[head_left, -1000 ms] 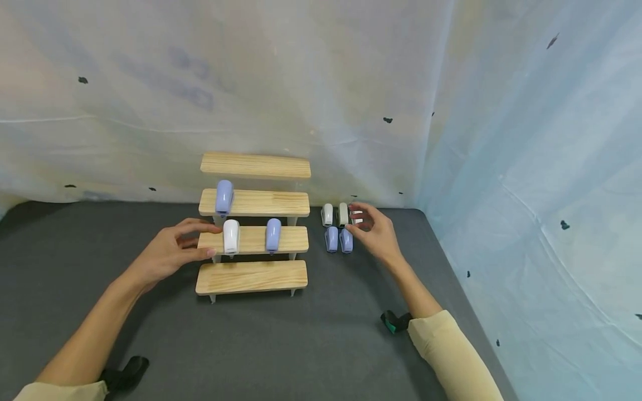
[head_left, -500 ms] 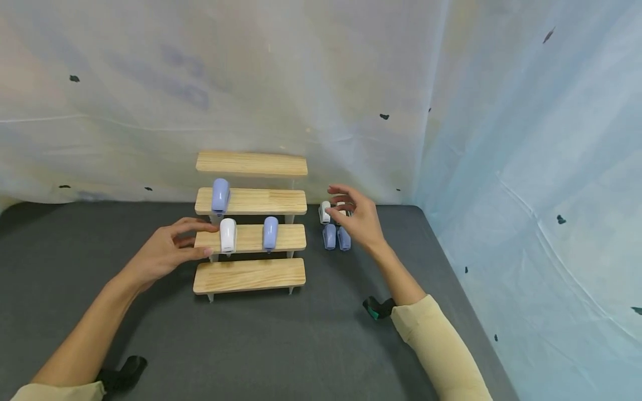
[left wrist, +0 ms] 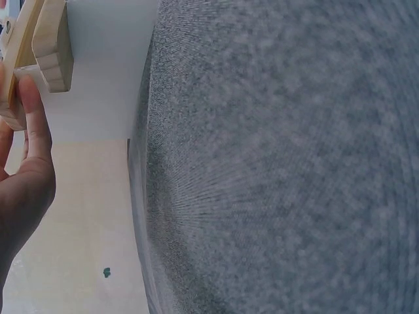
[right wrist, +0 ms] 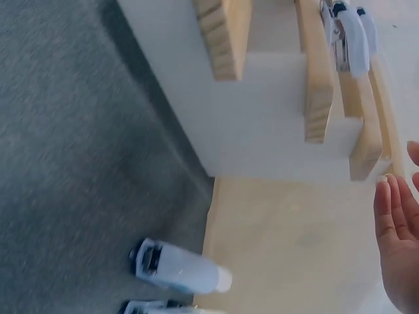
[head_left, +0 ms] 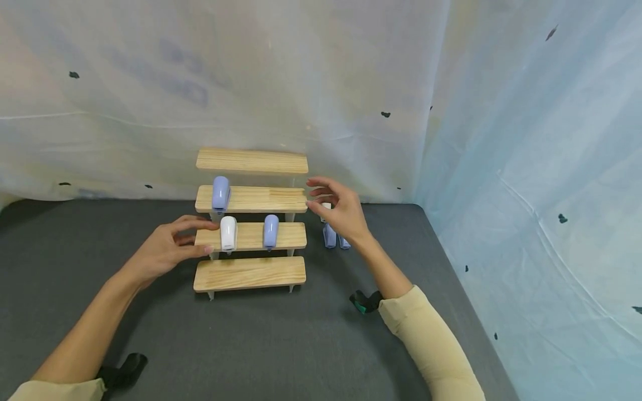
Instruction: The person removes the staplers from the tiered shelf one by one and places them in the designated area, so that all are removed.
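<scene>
A four-tier wooden shelf stand (head_left: 251,274) stands against the back. My left hand (head_left: 165,245) grips the left end of its second tier from the bottom, thumb at the front edge; the left wrist view shows the thumb (left wrist: 34,114) on the wood. On that tier are a white mini stapler (head_left: 228,233) and a light blue mini stapler (head_left: 271,230). Another light blue mini stapler (head_left: 220,192) sits one tier higher. My right hand (head_left: 343,211) reaches the right end of that higher tier, fingertips right at the wood, holding nothing visible.
On the dark grey tabletop (head_left: 261,345), right of the stand, are two light blue staplers (head_left: 329,236) and a white stapler (head_left: 326,206), partly behind my right hand. Pale sheeting (head_left: 351,83) hangs at the back and along the right side.
My right hand has moved left, from the staplers on the table over to the stand's right end. My left hand has stayed at the left end of the tier.
</scene>
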`<state>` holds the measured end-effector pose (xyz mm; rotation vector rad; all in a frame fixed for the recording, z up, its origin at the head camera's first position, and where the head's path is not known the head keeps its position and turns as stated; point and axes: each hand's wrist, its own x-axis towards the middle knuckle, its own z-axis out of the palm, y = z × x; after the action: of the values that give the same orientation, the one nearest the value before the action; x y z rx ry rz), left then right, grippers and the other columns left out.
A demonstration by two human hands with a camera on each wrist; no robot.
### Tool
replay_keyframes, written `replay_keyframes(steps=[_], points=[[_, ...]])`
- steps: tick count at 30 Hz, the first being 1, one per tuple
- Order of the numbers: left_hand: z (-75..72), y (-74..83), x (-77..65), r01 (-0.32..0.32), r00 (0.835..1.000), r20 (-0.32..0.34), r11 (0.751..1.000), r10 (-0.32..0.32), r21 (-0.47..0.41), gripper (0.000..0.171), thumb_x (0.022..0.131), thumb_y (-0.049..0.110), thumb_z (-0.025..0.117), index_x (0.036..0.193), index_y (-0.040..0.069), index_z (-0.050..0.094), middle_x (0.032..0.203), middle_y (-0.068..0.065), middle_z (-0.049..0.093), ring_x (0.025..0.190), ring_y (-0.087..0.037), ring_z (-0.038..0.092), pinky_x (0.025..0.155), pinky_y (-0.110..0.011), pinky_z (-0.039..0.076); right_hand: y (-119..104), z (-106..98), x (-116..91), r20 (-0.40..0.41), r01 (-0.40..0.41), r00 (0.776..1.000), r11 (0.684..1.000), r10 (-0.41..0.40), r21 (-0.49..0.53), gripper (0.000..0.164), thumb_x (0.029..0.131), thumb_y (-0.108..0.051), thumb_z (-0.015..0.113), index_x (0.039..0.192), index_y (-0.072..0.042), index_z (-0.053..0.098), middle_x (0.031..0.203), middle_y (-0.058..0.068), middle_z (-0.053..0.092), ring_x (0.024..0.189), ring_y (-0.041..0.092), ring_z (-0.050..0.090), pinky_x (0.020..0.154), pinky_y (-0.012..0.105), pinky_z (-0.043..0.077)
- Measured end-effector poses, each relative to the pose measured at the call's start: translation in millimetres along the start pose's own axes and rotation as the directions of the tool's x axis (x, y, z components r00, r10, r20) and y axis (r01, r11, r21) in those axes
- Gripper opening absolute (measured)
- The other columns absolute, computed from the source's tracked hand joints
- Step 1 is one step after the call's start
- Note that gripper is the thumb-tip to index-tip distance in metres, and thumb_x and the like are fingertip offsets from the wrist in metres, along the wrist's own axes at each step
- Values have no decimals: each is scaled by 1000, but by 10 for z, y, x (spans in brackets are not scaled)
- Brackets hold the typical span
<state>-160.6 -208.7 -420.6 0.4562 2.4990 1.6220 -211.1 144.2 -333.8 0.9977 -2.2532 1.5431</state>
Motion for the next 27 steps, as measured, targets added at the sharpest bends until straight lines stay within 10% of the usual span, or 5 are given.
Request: replay_keyframes(steps=[27], points=[[-14, 5, -38, 29, 999, 20, 999, -29, -15, 51, 92, 29, 74, 137, 9, 58, 147, -13, 37, 132, -50, 42, 95, -43, 52, -308, 511, 261, 146, -55, 989, 989, 35, 134, 48, 87, 8, 71, 131, 12, 54, 122, 29, 61, 107, 46, 61, 90, 50, 53]])
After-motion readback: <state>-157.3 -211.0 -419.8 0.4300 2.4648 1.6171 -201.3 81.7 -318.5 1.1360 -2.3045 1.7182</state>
